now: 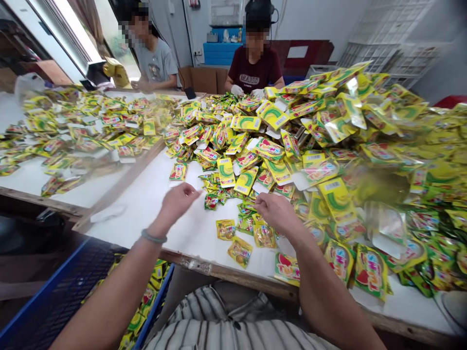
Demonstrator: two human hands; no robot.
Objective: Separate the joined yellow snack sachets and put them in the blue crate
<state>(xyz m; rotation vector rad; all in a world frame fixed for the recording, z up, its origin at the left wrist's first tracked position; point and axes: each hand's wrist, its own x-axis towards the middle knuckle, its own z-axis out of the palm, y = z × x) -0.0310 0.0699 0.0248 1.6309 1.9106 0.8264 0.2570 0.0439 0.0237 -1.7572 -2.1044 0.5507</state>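
My left hand (178,204) hovers over the white tabletop (146,214), a dark band on its wrist. Its thumb and fingertips are drawn together, and nothing shows between them. Just right of it lie small green sachets (211,200). My right hand (278,212) is curled, fingertips down at some green sachets (245,218); whether it grips one is hidden. Below it lie yellow sachets (264,235), with two more, a sachet (225,229) and a sachet (241,252), toward the table edge. Yellow-and-green printed cartons (246,181), some with open white flaps, lie beyond both hands.
A tall heap of cartons (328,107) rises at right. A wooden divider strip (120,187) separates another pile (87,131) at left. Below the table edge stands a blue crate (47,306) with filled packs. Across the table sit a gloved person (253,73) and another person (155,61).
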